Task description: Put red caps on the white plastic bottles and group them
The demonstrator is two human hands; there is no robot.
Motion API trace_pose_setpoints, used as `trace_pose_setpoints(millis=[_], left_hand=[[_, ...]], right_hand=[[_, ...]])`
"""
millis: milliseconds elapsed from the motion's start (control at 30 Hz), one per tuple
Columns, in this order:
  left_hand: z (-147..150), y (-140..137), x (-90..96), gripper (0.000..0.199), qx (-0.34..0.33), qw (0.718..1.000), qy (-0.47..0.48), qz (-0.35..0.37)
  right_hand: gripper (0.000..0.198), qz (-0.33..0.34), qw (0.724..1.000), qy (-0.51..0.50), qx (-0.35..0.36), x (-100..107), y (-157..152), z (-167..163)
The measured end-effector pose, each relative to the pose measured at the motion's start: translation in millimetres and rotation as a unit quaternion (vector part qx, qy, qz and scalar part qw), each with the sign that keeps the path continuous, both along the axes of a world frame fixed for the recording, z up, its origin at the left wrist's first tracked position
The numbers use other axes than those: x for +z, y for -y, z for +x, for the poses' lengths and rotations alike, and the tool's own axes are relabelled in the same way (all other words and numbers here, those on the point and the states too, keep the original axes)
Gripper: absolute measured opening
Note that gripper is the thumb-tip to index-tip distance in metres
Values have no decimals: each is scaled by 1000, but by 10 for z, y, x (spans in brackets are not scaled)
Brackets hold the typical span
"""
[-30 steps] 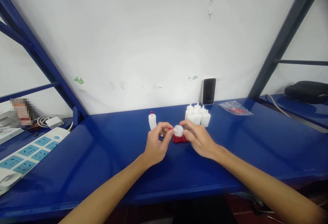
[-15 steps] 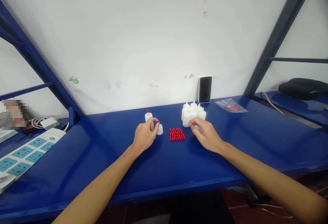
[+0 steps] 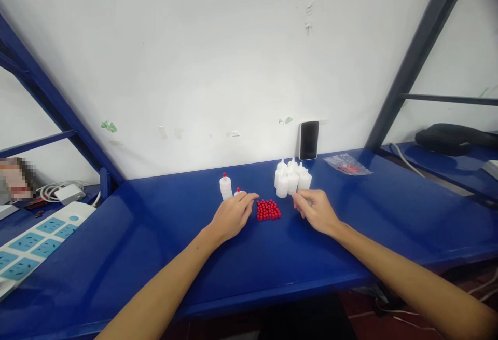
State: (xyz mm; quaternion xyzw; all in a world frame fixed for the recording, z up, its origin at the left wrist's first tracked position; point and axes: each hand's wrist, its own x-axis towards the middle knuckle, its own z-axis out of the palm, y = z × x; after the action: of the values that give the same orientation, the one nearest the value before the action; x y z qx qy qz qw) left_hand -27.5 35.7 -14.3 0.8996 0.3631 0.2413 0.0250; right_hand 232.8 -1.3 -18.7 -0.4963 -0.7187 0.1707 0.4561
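Observation:
Over the left edge of a patch of small red caps point(image 3: 268, 210) my left hand point(image 3: 231, 215) reaches with its fingers stretched out, holding nothing that shows. Behind it stand two white squeeze bottles with red tips: a taller one point(image 3: 225, 187) in plain sight and another point(image 3: 238, 192) mostly covered by the hand. My right hand point(image 3: 317, 210) is closed, its fingertips pressed together just in front of a cluster of white bottles point(image 3: 292, 178) with bare pointed nozzles. What the right fingers hold, if anything, is hidden.
The blue table point(image 3: 155, 257) meets a white wall. A white device with a dark screen point(image 3: 309, 140) leans there, beside a clear plastic bag point(image 3: 347, 164) with red pieces. A power strip point(image 3: 39, 239) lies at left; blue frame posts rise on both sides.
My left hand has moved right, from the shorter bottle to the red caps, and its pinch has opened. That bottle now shows a red tip. My right hand has shifted slightly right.

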Motion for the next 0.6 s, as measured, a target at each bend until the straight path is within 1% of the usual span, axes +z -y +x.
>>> trace_pose_setpoints(millis=[67, 200, 300, 433, 600], left_hand=[[47, 10, -4, 38, -42, 999, -23, 3], [80, -26, -26, 45, -67, 996, -51, -16], [74, -64, -47, 47, -81, 994, -74, -20], [72, -77, -52, 45, -81, 994, -69, -24], [90, -52, -25, 39, -57, 995, -78, -22]], right_hand=[[46, -7, 1000, -18, 2, 4, 6, 3], [44, -19, 999, -30, 6, 1, -5, -5], [45, -28, 999, -29, 17, -2, -15, -13], [45, -15, 999, 8, 30, 15, -9, -13], [45, -5, 999, 27, 42, 36, 1, -7]])
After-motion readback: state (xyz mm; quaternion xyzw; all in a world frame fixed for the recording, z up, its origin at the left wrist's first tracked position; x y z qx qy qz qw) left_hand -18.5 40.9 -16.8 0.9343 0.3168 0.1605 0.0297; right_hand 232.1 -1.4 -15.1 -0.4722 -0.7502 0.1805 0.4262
